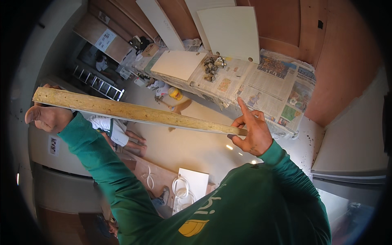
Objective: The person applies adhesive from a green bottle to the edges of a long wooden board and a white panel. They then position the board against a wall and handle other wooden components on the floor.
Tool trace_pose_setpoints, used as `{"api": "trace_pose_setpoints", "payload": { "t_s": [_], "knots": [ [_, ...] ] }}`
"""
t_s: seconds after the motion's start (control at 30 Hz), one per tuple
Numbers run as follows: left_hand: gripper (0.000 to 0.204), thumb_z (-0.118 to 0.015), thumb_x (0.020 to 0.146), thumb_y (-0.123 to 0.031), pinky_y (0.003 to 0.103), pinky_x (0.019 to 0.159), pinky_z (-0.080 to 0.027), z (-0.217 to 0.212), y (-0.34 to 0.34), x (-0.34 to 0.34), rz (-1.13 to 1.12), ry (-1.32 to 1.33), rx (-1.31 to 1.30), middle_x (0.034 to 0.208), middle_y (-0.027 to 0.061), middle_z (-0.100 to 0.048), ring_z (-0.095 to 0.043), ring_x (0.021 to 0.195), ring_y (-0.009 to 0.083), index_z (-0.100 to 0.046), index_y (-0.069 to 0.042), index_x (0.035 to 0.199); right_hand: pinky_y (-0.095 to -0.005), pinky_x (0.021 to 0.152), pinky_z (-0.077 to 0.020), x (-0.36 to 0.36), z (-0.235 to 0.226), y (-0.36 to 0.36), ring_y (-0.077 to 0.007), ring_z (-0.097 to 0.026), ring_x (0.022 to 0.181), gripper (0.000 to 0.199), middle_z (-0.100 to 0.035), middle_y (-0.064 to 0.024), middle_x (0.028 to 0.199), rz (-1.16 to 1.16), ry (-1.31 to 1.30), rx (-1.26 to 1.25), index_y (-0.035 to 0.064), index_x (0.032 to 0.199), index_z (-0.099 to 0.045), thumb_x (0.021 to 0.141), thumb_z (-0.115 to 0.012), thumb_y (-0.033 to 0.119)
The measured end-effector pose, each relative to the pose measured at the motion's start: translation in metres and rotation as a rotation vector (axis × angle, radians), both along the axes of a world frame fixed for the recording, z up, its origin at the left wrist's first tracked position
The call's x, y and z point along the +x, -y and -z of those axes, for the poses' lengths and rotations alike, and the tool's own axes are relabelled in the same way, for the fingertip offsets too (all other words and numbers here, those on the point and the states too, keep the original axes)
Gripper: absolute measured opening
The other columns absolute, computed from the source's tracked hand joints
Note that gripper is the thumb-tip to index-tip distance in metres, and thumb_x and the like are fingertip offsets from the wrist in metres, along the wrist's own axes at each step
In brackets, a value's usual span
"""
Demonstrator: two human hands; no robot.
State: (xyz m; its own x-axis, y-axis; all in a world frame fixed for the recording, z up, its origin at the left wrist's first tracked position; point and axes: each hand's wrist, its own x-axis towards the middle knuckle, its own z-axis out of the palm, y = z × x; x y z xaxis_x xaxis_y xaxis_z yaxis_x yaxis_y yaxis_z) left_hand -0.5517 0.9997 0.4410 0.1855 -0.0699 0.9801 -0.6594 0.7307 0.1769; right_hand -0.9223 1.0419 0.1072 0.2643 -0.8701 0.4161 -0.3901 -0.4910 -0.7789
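A long board (pixel 130 109) is held up in front of me, its raw tan chipboard edge toward me and a thin strip of white face below. My left hand (pixel 54 118) grips the left end, thumb sticking out and some fingertips showing over the top. At the other end my right hand (pixel 257 132) pinches the board between thumb and bent fingers, with the index finger stretched out past it. Beyond the right hand lies a counter covered in newspaper (pixel 281 81). A pile of metal cabinet hinges (pixel 212 67) sits on it.
One white panel (pixel 179 64) lies flat on the counter; another white panel (pixel 230 32) leans upright behind. A ladder (pixel 99 83) and a yellow tub (pixel 175 93) are on the floor. A co-worker in white shorts (pixel 118 132) is below the board. White edging coils (pixel 180 188) lie nearby.
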Motion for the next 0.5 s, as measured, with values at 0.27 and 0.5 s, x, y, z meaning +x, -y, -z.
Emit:
{"api": "trace_pose_setpoints", "payload": {
  "t_s": [0.27,0.5],
  "knots": [
    [0.107,-0.013,0.088,-0.089,0.031,0.064,-0.059,-0.047,0.013,-0.014,-0.109,-0.116,-0.078,0.078,0.0165,-0.067,-0.067,0.069,0.0245,-0.068,0.003,0.091,-0.0411,0.105,-0.0318,0.0,-0.043,-0.018,-0.0231,-0.068,0.081,0.111,-0.073,-0.0037,0.093,0.21,0.136,-0.149,0.0031,0.16,-0.019,0.07,-0.084,0.015],
    [0.113,-0.007,0.089,-0.088,0.04,0.089,-0.057,-0.053,-0.004,0.011,-0.322,-0.158,0.002,0.088,0.0151,-0.071,-0.069,0.087,0.0264,-0.074,0.004,0.094,-0.0449,0.108,-0.0304,-0.003,-0.05,-0.026,-0.0256,-0.064,0.098,0.114,-0.071,-0.0066,0.106,0.165,-0.022,-0.161,0.0001,0.16,-0.017,0.071,-0.085,0.023]
  ]
}}
